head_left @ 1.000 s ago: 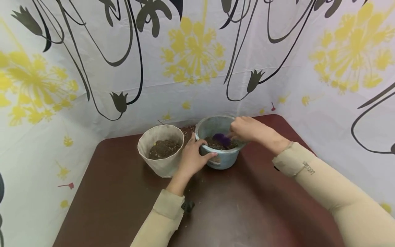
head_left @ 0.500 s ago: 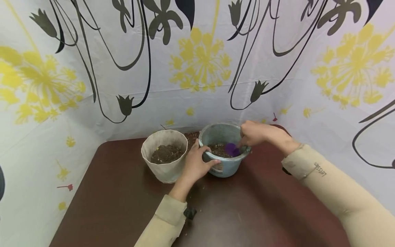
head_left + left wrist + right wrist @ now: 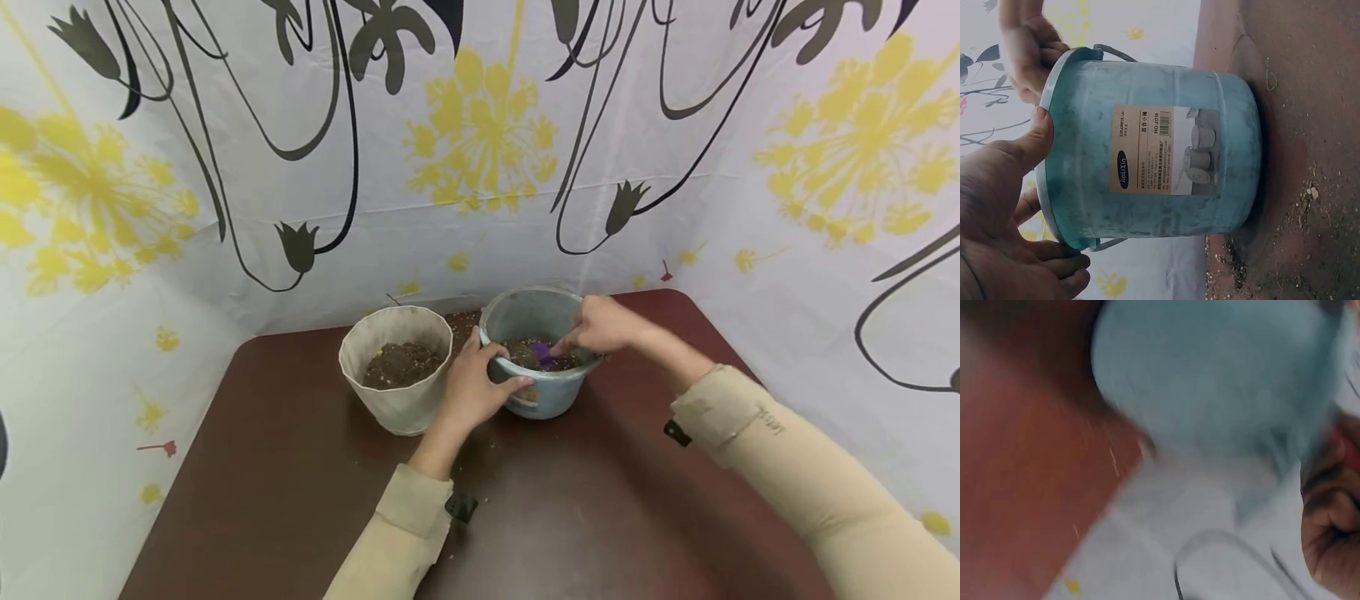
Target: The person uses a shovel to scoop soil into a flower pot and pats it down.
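My left hand (image 3: 472, 387) grips the rim of a blue-green plastic bucket (image 3: 551, 393), thumb on the near side and fingers spread along the edge. The left wrist view shows this bucket (image 3: 1160, 81) upright, with a paper label (image 3: 1163, 150) on its side. Over the bucket's right rim, my right hand (image 3: 603, 325) holds a small purple trowel (image 3: 542, 353), its blade in the dark soil (image 3: 517, 353). In the blurred right wrist view, the curled right hand (image 3: 1332, 515) is at the right edge, beside the bucket (image 3: 1210, 375).
Left of the bucket, close to my left forearm, stands a whitish pot (image 3: 397, 408) with soil (image 3: 402, 365) in it. Soil crumbs (image 3: 461, 321) lie behind and between the two. The brown table (image 3: 300, 483) meets a patterned cloth wall (image 3: 450, 167) at the back and sides.
The purple trowel has shifted left within the bucket and sunk deeper into the soil, with the right hand tipping after it. The left hand keeps its hold on the rim. The head view has moved slightly.
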`<state>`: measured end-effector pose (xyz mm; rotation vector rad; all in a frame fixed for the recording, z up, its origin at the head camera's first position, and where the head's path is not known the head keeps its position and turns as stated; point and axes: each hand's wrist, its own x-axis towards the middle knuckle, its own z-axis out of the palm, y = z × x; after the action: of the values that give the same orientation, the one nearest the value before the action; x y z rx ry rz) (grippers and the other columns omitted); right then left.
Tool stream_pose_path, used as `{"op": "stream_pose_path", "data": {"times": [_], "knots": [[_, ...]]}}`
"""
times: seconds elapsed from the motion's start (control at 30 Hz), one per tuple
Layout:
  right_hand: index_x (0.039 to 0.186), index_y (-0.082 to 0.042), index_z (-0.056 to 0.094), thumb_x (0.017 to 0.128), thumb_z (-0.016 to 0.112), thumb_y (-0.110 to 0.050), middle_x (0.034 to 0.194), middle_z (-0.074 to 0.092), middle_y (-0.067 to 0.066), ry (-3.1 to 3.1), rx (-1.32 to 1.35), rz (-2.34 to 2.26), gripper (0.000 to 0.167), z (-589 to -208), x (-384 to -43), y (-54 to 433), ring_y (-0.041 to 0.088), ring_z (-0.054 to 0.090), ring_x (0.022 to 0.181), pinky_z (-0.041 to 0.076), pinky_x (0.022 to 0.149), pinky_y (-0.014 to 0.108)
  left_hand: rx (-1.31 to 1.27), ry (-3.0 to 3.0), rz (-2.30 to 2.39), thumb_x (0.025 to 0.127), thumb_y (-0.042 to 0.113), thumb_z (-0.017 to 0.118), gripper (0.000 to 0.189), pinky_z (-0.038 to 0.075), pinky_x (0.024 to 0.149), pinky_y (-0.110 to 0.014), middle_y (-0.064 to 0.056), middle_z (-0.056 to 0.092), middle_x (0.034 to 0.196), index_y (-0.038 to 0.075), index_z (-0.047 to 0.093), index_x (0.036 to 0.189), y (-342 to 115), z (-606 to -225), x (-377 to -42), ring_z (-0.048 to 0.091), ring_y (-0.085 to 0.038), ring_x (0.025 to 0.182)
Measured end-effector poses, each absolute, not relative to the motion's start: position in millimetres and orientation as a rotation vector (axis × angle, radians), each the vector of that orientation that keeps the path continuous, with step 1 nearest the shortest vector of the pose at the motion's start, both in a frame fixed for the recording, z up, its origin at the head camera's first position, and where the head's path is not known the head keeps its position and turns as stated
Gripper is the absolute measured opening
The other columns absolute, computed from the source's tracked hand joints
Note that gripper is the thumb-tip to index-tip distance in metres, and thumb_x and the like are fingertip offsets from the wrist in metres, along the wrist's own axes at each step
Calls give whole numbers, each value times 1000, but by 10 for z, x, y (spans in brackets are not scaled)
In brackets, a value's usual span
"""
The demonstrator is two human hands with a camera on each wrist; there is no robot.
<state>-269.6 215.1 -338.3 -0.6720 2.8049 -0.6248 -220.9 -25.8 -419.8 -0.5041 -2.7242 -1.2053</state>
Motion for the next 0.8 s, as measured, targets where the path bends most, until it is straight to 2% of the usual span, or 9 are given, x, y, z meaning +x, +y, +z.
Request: {"op": "stream_pose_path", "data": {"times": [0.07,0.1,0.2,0.3,0.43,0.57,0.67,0.8], "knots": [[56,-12,72,91,75,-22,39,29,-12,2794,-626,-661,37,-3435,-2693,2125,2,14,41,21,42,21,-507,-2729,-1211,81,50,82,47,40,108,-58,-28,22,162,15,68,109,-250,-4199,-2218,37,-50,140],[59,-11,74,92,73,-22,39,29,-12,2787,-609,-680,35,-3455,-2690,2113,2,14,41,21,43,21,-509,-2726,-1215,82,49,82,47,41,108,-59,-28,22,162,14,68,110,-247,-4199,-2227,37,-51,140],[75,-14,83,93,72,-21,39,31,-10,2803,-547,-726,23,-3492,-2686,2117,4,12,42,20,44,23,-502,-2719,-1212,82,49,82,48,40,108,-59,-27,22,162,14,68,112,-239,-4200,-2250,35,-50,142],[90,-20,85,94,70,-21,39,37,-8,2802,-491,-770,15,-3507,-2687,2156,5,14,42,21,44,23,-482,-2720,-1193,81,50,82,50,38,110,-59,-27,23,162,14,69,113,-229,-4206,-2259,34,-49,142],[90,-24,84,96,69,-22,41,45,-7,2768,-430,-841,17,-3528,-2688,2232,6,17,44,23,44,23,-477,-2717,-1148,80,51,83,52,38,111,-57,-28,26,161,14,70,113,-207,-4229,-2247,35,-48,142],[90,-27,84,96,69,-27,41,38,-9,2755,-374,-900,16,-3550,-2665,2312,7,16,45,22,45,24,-479,-2700,-1143,80,52,83,51,38,111,-57,-28,28,160,13,70,111,-192,-4258,-2221,35,-47,143],[92,-26,84,96,70,-29,42,34,-10,2741,-345,-969,15,-3565,-2640,2358,8,17,45,22,44,24,-468,-2692,-1166,80,52,83,50,37,111,-58,-27,27,161,14,69,111,-190,-4278,-2194,34,-47,143],[93,-22,84,95,70,-29,45,41,-7,2699,-302,-1076,16,-3561,-2620,2415,9,19,44,24,44,24,-471,-2686,-1176,81,53,81,51,36,111,-59,-27,25,161,14,68,111,-185,-4290,-2174,34,-48,143]]}}
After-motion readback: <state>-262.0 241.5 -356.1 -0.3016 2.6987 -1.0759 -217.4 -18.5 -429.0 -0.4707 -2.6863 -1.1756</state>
